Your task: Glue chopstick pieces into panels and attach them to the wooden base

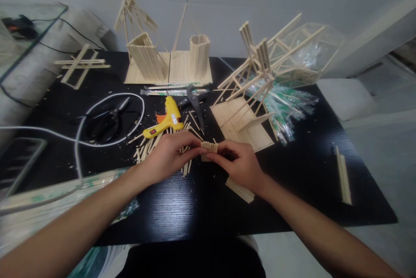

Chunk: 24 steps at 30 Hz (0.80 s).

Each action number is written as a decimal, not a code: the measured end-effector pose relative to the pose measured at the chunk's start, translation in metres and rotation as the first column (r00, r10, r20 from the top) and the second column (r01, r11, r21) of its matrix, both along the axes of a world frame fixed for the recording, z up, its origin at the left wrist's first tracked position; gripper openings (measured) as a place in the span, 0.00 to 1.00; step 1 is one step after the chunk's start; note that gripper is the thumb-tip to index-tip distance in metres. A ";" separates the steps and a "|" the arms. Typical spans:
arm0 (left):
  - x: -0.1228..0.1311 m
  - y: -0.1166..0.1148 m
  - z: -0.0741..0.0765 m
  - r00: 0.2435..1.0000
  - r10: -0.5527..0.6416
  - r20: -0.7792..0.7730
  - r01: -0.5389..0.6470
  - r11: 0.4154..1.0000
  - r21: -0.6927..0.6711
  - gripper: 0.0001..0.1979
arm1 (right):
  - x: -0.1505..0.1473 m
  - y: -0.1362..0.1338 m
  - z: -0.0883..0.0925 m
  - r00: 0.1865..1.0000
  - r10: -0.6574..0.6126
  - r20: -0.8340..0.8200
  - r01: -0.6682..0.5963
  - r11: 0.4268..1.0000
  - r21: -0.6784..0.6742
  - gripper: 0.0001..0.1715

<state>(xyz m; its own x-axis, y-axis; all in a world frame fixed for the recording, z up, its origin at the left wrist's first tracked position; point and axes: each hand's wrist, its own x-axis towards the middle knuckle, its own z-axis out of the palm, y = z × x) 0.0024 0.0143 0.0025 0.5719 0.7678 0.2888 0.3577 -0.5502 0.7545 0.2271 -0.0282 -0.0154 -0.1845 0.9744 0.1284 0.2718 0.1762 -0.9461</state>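
A small bundle of short wooden sticks (pixel 208 146), set side by side, is pinched between my two hands above the dark table. My left hand (pixel 173 152) grips its left edge with thumb and fingers, and my right hand (pixel 238 161) grips the right edge. Below my right hand lies a flat row of wooden sticks (pixel 240 190). Loose cut stick pieces (pixel 186 167) are scattered under and around my left hand. Just beyond them lies a yellow glue gun (pixel 169 117) with an orange trigger.
Black-handled pliers (pixel 113 117) lie inside a loop of white cable (pixel 143 109). Dark cutters (pixel 195 105) rest beyond my hands. Stick-built towers (pixel 199 55) stand at the back. A stick frame model (pixel 253 79) and plastic wrappers (pixel 286 109) occupy the right, packed sticks (pixel 65 195) the left.
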 end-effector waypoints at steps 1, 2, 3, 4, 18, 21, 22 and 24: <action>0.000 0.000 0.000 1.000 0.002 0.000 -0.002 1.000 0.005 0.03 | 0.000 0.000 0.000 1.000 0.001 -0.005 -0.001 1.000 -0.005 0.10; 0.000 0.000 0.000 1.000 0.006 0.003 -0.006 1.000 0.008 0.03 | 0.000 0.000 0.001 1.000 0.002 -0.012 -0.002 1.000 -0.012 0.10; 0.000 0.000 -0.001 1.000 0.010 0.010 -0.010 1.000 0.008 0.03 | 0.000 0.000 0.001 1.000 0.003 -0.024 -0.004 1.000 -0.021 0.10; -0.001 0.000 -0.001 1.000 0.014 0.016 -0.014 1.000 0.002 0.03 | -0.001 0.000 0.001 0.999 0.003 -0.040 -0.005 0.999 -0.033 0.10; 0.002 0.000 0.005 0.999 0.040 -0.022 -0.041 0.997 -0.058 0.08 | -0.001 0.003 0.003 0.984 -0.034 -0.173 0.009 0.989 -0.145 0.12; 0.001 0.004 0.012 0.986 0.165 0.041 -0.157 0.977 -0.143 0.12 | -0.001 0.004 0.003 0.982 -0.062 -0.177 0.034 0.987 -0.157 0.14; -0.001 0.006 0.016 0.978 0.202 0.050 -0.192 0.968 -0.162 0.12 | -0.001 0.004 0.003 0.981 -0.069 -0.180 0.039 0.985 -0.167 0.15; -0.006 0.011 0.027 0.967 0.254 0.025 -0.247 0.957 -0.152 0.11 | 0.000 0.005 0.002 0.975 -0.077 -0.206 0.037 0.981 -0.190 0.18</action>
<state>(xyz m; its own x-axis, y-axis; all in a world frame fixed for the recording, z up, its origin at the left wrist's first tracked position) -0.0031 0.0256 0.0296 0.3450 0.9206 0.1828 0.4347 -0.3294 0.8382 0.2269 -0.0230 -0.0136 -0.1163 0.9929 -0.0240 0.0662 -0.0163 -0.9977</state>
